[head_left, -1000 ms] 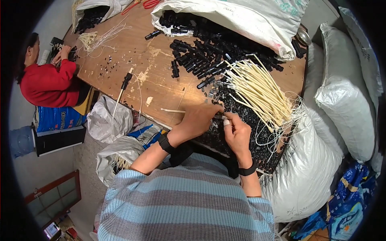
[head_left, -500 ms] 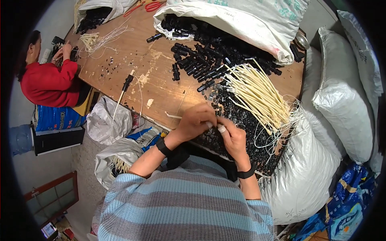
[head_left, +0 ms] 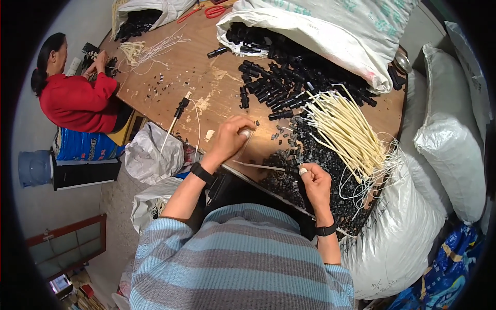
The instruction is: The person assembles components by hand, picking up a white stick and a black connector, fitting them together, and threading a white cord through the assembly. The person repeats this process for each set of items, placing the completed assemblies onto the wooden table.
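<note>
Over the table's near edge, my right hand (head_left: 316, 183) pinches one end of a thin cream stick (head_left: 261, 166) at its black end piece. The stick points left, its pale tip bare. My left hand (head_left: 232, 138) is apart from it, farther left, with thumb and fingers pressed together just above the wood; what they hold, if anything, is hidden. Beneath and beside my right hand spreads a heap of small black plastic pieces (head_left: 346, 194). A bundle of cream sticks (head_left: 347, 132) with white cords lies on that heap.
Black tubular connectors (head_left: 268, 85) spill from a white woven sack (head_left: 330, 31). Left on the table (head_left: 155, 95) lies a stick fitted with a black connector (head_left: 181, 108). Red scissors (head_left: 214, 11) lie at the back. A person in red (head_left: 77, 103) works at far left; full sacks (head_left: 449, 134) stand right.
My hands have parted: the left has moved up and left, off the stick, while the right keeps the stick's black end. The whole view has shifted slightly.
</note>
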Motion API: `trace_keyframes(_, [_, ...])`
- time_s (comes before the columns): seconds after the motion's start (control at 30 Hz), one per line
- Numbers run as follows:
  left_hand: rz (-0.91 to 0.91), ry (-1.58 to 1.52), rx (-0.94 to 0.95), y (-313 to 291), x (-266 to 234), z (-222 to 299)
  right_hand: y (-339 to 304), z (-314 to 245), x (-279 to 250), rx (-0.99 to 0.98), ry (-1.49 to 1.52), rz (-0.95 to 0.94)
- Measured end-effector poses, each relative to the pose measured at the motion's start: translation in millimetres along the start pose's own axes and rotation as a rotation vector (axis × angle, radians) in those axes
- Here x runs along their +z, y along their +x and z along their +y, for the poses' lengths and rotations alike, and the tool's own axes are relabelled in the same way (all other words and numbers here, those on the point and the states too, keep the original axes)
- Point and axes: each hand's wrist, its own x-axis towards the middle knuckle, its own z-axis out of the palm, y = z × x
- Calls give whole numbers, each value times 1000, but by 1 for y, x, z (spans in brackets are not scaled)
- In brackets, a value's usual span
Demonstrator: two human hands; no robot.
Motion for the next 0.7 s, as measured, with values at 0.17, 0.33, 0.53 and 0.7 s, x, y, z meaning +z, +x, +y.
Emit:
trace_keyframes(0.17, [40,151,-189,2,4,9,4,2,6,39,97,-41])
trace_keyframes(0.33, [162,207,169,29,23,-11,3,-3,3,92,99,-75])
trace_keyframes(0.53, [-49,-162,-142,26,31,25,10,11,4,94,144,8])
trace_keyframes(0.7, [-27,-115,345,-5,71,86,18,21,18,-78,181,32])
